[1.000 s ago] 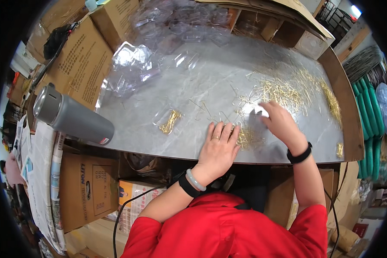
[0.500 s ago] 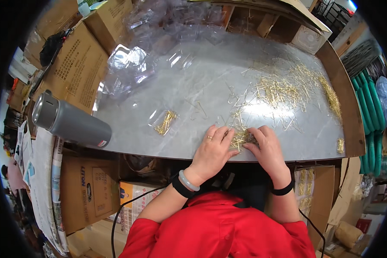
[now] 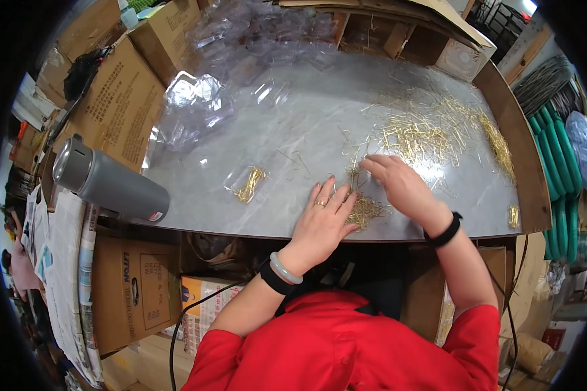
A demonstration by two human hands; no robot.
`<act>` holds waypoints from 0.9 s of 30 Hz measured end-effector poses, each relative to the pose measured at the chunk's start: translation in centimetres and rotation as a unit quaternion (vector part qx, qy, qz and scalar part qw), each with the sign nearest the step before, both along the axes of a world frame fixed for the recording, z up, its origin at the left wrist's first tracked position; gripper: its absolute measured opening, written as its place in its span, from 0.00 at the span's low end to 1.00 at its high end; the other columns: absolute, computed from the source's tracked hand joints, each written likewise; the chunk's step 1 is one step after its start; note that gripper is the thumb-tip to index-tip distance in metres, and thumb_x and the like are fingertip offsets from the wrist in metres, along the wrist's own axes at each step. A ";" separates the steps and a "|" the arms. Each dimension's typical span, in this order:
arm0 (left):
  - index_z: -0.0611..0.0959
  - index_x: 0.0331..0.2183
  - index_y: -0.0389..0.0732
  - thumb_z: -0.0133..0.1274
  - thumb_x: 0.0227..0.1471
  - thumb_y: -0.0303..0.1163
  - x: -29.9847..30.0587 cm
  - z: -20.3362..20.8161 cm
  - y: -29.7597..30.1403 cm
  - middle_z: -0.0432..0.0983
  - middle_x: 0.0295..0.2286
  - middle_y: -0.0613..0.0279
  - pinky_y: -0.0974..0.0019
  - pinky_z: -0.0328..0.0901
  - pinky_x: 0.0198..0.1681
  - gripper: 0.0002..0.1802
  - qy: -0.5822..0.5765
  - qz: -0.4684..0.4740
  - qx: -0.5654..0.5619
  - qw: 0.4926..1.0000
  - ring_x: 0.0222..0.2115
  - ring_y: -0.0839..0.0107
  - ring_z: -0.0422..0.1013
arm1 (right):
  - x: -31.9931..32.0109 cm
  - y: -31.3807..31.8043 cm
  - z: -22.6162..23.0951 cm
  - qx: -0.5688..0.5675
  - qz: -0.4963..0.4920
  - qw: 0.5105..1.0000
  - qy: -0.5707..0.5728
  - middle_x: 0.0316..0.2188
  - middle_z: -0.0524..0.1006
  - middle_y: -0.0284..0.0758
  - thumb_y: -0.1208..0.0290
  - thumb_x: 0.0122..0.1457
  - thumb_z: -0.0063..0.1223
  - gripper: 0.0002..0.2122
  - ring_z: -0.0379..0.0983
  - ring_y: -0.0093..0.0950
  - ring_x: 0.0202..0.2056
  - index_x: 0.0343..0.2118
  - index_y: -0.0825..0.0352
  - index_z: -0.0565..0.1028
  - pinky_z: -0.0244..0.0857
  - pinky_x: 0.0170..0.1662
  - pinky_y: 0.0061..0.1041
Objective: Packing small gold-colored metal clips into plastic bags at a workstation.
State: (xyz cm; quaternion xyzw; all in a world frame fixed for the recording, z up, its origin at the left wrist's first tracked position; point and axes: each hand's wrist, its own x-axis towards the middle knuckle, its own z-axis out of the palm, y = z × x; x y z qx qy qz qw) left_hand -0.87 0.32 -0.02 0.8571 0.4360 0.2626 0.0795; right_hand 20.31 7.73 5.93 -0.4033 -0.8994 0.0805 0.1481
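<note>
Apparently the left hand (image 3: pixel 321 221) lies spread, gripping nothing, to fence the gold hooks (image 3: pixel 370 210) at its three o'clock; whether the right hand (image 3: pixel 404 190), at two o'clock, pinches any, I can't tell.

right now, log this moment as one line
left hand: spread at small heap of thin gold wire hooks | right hand: fingers near loose hooks, grip unclear | clear plastic tray: holds gold pieces, left of hands

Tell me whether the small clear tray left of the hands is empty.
Not empty: a bunch of gold wire pieces lies in the clear tray.
</note>
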 end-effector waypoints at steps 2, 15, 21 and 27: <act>0.73 0.56 0.38 0.60 0.52 0.42 0.1 0.1 0.0 0.63 0.58 0.48 0.44 0.51 0.65 0.33 0.006 0.004 -0.003 1.000 0.62 0.43 0.54 | 0.1 2.0 -0.9 0.069 0.027 0.997 -0.027 0.45 0.76 0.42 0.80 0.53 0.49 0.18 0.72 0.45 0.43 0.49 0.67 0.74 0.68 0.48 0.40; 0.70 0.56 0.28 0.57 0.54 0.44 -0.1 0.2 -0.2 0.63 0.58 0.44 0.47 0.50 0.66 0.36 0.017 0.022 0.005 1.000 0.61 0.48 0.57 | 0.6 4.6 -1.6 -0.078 -0.029 0.994 0.069 0.41 0.76 0.45 0.80 0.54 0.52 0.14 0.73 0.45 0.44 0.45 0.69 0.78 0.69 0.47 0.37; 0.69 0.56 0.28 0.57 0.54 0.44 0.1 0.1 -0.1 0.63 0.57 0.45 0.47 0.51 0.65 0.37 0.023 0.029 0.002 0.999 0.60 0.49 0.58 | 0.0 3.5 -0.8 -0.113 0.000 0.994 0.000 0.35 0.78 0.43 0.80 0.52 0.54 0.10 0.76 0.43 0.40 0.38 0.69 0.77 0.70 0.44 0.35; 0.69 0.56 0.28 0.57 0.54 0.44 0.2 -0.2 -0.1 0.63 0.56 0.46 0.48 0.52 0.65 0.37 0.025 0.038 0.018 0.999 0.59 0.50 0.58 | 0.1 3.3 -0.9 -0.191 -0.032 0.980 0.047 0.34 0.79 0.43 0.79 0.53 0.54 0.09 0.77 0.42 0.38 0.39 0.69 0.77 0.71 0.43 0.34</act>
